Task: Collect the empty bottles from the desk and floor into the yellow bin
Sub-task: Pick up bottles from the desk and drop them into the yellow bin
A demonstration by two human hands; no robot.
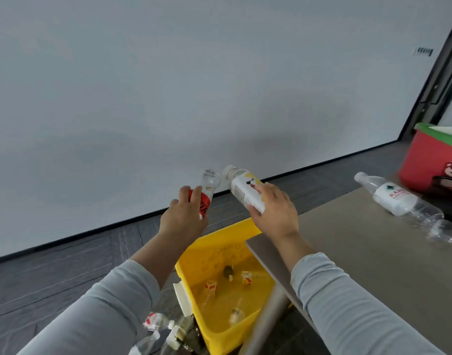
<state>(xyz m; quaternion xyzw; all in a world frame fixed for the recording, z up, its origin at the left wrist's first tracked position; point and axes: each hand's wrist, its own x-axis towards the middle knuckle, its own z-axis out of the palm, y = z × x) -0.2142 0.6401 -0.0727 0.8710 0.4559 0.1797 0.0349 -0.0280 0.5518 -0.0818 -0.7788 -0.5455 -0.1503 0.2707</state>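
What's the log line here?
left hand holds red-label bottle | right hand holds white bottle | both by yellow bin | clear bottle on desk

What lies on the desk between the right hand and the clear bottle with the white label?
Nothing: in the head view, that stretch of desk is bare from the right hand to the clear bottle.

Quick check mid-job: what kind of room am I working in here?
Probably an office or meeting room: a plain grey desk, a dark tiled floor below a bare white wall, and a dark metal door frame at right.
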